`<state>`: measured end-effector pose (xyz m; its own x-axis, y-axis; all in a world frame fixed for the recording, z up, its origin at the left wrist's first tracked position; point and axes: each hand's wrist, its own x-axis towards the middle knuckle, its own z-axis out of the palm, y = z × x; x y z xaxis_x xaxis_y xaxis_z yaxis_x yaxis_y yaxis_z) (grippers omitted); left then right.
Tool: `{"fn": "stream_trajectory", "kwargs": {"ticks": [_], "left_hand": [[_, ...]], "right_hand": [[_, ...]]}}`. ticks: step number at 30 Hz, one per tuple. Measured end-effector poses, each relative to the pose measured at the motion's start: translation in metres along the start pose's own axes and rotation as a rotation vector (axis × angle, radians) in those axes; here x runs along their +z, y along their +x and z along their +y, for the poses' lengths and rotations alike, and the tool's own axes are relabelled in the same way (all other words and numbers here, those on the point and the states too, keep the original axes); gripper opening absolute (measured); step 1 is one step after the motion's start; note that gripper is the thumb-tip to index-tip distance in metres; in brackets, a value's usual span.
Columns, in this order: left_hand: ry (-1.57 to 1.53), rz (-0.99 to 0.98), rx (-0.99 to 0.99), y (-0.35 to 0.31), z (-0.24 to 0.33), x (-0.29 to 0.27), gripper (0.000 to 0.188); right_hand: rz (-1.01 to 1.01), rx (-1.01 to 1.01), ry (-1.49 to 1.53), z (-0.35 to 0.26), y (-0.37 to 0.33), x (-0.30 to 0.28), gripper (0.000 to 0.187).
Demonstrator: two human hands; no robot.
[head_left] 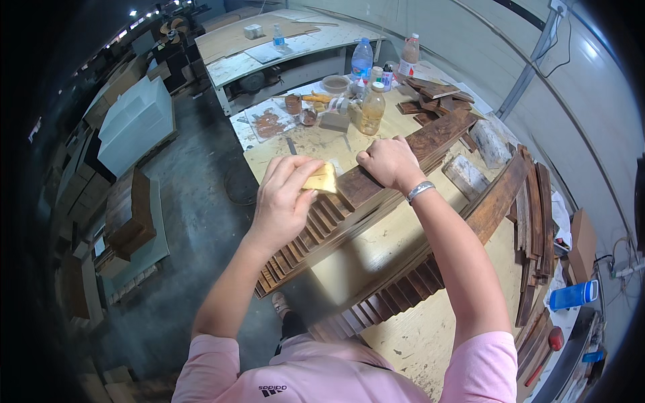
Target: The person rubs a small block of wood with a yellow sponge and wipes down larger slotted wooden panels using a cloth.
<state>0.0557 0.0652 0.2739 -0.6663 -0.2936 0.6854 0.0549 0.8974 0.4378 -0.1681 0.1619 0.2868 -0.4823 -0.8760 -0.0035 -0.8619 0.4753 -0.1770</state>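
Observation:
Pinched between the thumb and fingers of my left hand (285,191) is a folded yellow pad (322,178), like a sponge or sandpaper; I cannot tell which. It is held over the left part of a long stack of dark brown wooden boards (447,134). My right hand (392,163), closed, rests on the top board of that stack at its far edge, with the fingertips hidden. Left of it, the ends of the boards are staggered like steps (295,248). Closer to me a second staggered stack of brown boards (403,292) passes under my right forearm.
Beyond the boards stand a jar of amber liquid (371,111), plastic bottles (361,60), a bowl (335,83) and an orange-yellow glove (316,98). Loose wood offcuts (437,94) lie at the back right. At the right are a blue bottle (571,294) and a red-headed tool (555,339).

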Motion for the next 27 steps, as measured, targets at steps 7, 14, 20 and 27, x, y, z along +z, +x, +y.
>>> {"fn": "stream_trajectory", "kwargs": {"ticks": [7,14,20,27], "left_hand": [[-0.172,-0.125,-0.133,-0.034,0.001,-0.004,0.040],[-0.160,-0.076,-0.290,-0.041,0.013,0.013,0.037],[-0.201,0.133,-0.264,-0.044,-0.004,0.016,0.036],[-0.236,-0.071,-0.247,-0.070,0.015,0.005,0.037]], "right_hand": [[0.027,-0.009,0.004,0.006,0.002,0.005,0.050],[0.028,-0.009,-0.012,0.005,0.003,0.004,0.051],[0.033,-0.029,-0.016,0.005,0.004,0.006,0.051],[0.070,-0.040,-0.033,0.008,0.006,0.012,0.049]]}}
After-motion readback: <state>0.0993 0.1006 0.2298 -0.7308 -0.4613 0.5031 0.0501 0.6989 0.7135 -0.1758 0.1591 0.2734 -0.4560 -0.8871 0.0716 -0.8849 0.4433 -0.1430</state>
